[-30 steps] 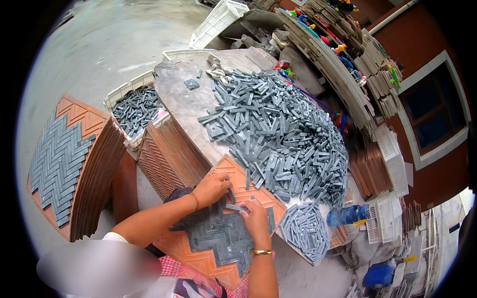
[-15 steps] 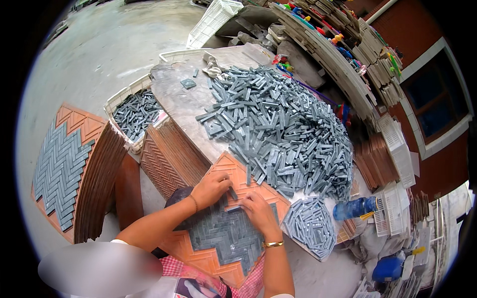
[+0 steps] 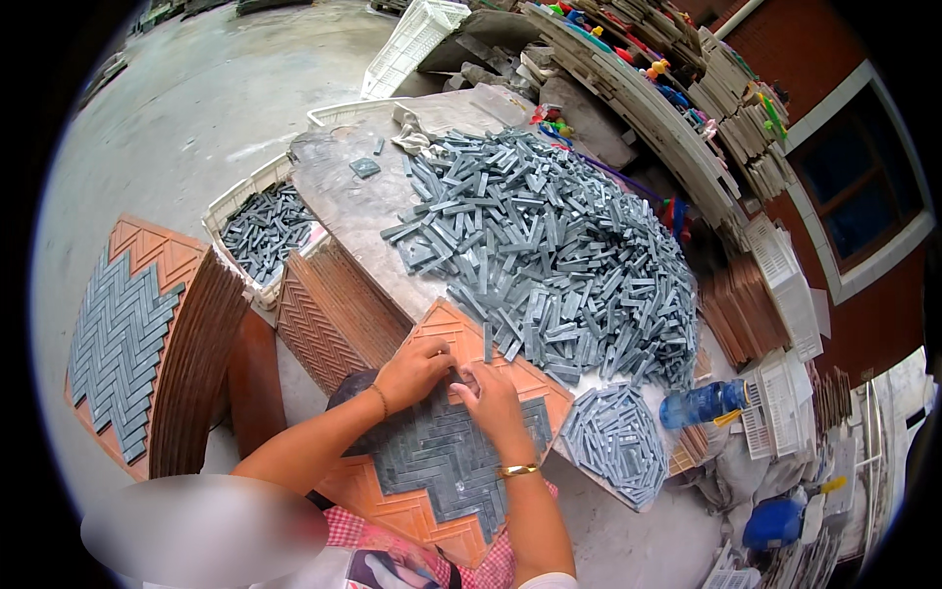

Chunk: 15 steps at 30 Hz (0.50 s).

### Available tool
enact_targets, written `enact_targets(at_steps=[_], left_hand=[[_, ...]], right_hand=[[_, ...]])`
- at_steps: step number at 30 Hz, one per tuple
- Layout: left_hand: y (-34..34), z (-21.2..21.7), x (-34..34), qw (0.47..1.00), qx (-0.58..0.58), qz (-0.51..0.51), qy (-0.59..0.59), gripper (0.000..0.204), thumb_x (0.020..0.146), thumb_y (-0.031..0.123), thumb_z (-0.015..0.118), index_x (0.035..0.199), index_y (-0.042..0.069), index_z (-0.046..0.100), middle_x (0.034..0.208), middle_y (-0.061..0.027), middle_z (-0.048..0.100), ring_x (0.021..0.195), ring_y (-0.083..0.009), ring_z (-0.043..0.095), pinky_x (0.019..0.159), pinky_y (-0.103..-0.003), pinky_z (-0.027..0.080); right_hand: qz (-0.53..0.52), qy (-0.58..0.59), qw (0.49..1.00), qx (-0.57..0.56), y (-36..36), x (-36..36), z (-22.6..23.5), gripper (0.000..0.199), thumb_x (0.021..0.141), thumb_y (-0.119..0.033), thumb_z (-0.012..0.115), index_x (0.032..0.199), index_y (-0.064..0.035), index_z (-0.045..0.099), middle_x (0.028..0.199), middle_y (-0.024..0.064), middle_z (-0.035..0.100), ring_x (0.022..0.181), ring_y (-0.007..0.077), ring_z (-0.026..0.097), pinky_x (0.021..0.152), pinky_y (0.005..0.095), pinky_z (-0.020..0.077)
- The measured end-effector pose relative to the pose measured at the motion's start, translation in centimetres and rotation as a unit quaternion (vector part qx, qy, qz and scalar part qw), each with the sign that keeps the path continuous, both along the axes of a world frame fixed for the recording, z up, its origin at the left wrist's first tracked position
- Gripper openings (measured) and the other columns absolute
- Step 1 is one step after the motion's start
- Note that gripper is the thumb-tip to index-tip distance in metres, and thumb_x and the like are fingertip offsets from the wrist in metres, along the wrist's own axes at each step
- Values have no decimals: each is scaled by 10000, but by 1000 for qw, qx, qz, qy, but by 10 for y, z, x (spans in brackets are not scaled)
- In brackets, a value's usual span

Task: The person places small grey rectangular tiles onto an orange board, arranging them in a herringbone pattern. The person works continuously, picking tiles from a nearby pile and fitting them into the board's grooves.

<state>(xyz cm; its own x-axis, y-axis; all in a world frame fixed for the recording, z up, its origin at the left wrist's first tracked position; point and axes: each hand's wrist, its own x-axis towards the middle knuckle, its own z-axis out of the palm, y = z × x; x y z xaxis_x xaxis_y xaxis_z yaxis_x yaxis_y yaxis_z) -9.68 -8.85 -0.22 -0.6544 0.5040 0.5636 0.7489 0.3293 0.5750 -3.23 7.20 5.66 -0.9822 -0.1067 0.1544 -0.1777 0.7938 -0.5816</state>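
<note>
**Both hands down on the herringbone tray**

Both hands met at the lower centre of the frame, on the orange mould tray (image 3: 446,339) tilted toward the person for easy reach. The left hand (image 3: 412,368) curled its fingers onto the row edge; the right hand (image 3: 491,393) pinched down beside it, though I couldn't tell if it gripped a grey tile strip. The big strip pile (image 3: 549,245) sat just above, handy. 1 finished sheet (image 3: 118,344) lay at far left.
</note>
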Motion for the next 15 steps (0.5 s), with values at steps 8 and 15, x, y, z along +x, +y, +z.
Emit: enact_targets(at_steps=[8,15], left_hand=[[-1,1,0,1000,22,0,3,278,748,-2,588,1024,33,599,994,-124,602,950,-310,588,837,-378,479],[-3,2,3,999,32,10,-8,263,730,-1,552,989,16,597,972,-126,599,957,-313,577,853,-375,466]], right_hand=[[-44,0,999,13,3,-8,-13,174,706,-54,692,851,4,616,724,114,618,649,245,610,621,343,489],[28,1,998,58,15,5,2,175,689,-31,679,844,-17,600,822,95,596,787,269,605,704,350,485]])
